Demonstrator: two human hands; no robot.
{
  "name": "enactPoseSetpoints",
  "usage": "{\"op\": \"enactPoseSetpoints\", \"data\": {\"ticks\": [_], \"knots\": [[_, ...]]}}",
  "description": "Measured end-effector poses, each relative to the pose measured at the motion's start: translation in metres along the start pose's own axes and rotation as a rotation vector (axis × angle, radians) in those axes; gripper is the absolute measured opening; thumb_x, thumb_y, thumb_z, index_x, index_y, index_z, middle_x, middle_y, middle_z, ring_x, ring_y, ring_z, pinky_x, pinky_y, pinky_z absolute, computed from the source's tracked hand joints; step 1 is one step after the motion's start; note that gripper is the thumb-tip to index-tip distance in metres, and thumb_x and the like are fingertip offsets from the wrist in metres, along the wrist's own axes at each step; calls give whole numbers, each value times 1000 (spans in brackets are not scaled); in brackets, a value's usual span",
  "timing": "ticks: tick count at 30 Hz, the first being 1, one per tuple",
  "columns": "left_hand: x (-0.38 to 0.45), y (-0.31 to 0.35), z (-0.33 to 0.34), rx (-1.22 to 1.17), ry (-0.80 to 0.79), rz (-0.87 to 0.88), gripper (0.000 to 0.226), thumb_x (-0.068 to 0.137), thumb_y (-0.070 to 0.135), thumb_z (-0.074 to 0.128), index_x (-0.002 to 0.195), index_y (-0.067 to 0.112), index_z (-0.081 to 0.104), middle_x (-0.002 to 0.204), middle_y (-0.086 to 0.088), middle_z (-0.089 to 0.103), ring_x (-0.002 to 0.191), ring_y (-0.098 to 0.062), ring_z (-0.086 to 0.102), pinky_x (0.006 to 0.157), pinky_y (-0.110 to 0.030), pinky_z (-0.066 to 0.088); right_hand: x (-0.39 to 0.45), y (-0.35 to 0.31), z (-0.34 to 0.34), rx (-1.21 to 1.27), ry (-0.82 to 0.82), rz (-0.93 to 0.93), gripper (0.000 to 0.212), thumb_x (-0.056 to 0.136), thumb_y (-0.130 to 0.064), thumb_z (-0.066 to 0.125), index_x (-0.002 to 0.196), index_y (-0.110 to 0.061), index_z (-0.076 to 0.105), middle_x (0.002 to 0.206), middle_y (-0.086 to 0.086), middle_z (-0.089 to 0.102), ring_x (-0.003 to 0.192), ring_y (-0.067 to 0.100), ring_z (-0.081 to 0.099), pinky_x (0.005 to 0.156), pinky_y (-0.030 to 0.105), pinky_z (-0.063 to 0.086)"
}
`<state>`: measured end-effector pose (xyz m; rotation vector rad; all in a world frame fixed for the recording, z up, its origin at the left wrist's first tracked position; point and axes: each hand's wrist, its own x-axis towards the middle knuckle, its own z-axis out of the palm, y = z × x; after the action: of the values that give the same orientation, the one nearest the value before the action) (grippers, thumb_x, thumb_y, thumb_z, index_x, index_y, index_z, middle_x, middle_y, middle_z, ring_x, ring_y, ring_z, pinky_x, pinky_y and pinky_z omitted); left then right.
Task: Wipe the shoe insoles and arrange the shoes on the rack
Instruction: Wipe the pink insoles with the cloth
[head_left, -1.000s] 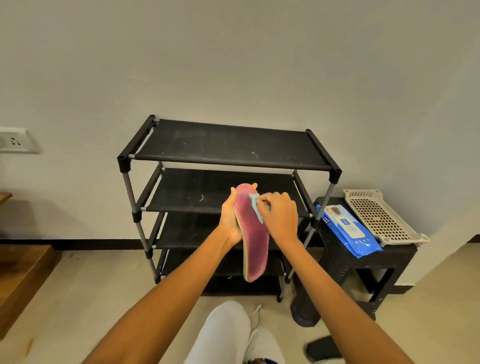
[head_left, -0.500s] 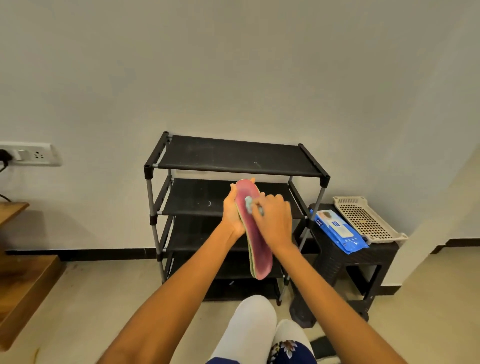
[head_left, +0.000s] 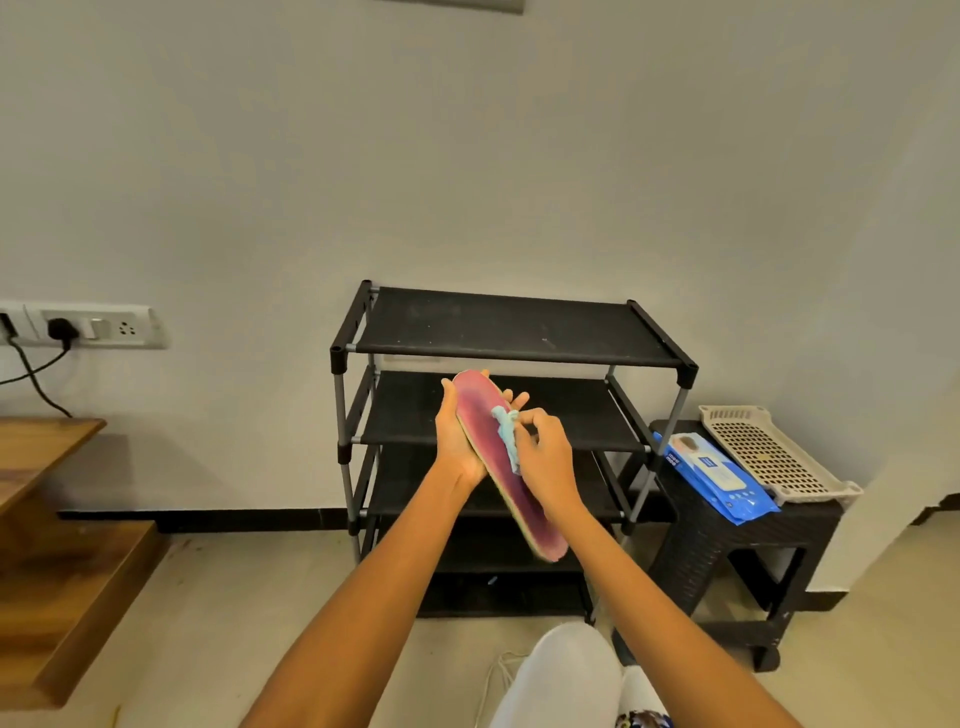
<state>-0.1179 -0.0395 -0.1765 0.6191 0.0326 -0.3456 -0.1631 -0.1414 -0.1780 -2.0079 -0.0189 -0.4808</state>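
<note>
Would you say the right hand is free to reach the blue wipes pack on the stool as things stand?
Probably not at once: the right hand pinches a wipe against the insole. The wipes pack lies uncovered on the stool.

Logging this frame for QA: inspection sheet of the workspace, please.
Surface: black rack, shelves bare; no shoes seen.
Job's things: pink insole held tilted; blue wipe against it.
Clutter: wipes pack and beige tray on black stool.
Hands: left hand cradles insole from behind; right hand pinches wipe.
Cables: black cord plugged into wall socket.
Surroundings: wooden steps left, pale wall, tiled floor.
</note>
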Motion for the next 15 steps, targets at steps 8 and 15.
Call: {"op": "enactPoseSetpoints", "data": {"ticks": [8, 15], "knots": [[-9, -23, -23, 34, -9, -28, 59, 91, 62, 35, 115, 13, 60, 97, -13, 69, 88, -25, 68, 73, -36, 57, 4, 3, 26, -450, 134, -83, 19, 96, -28, 45, 98, -17, 61, 102, -1, 52, 92, 11, 47, 78, 26, 39], [-9, -13, -24, 89, -48, -56, 63, 91, 62, 34, 122, 13, 57, 108, -16, 67, 98, -28, 64, 83, -41, 51, 21, -2, 21, -653, 148, -281, 21, 95, -28, 48, 91, -17, 66, 83, 0, 64, 79, 16, 54, 70, 34, 41]]}}
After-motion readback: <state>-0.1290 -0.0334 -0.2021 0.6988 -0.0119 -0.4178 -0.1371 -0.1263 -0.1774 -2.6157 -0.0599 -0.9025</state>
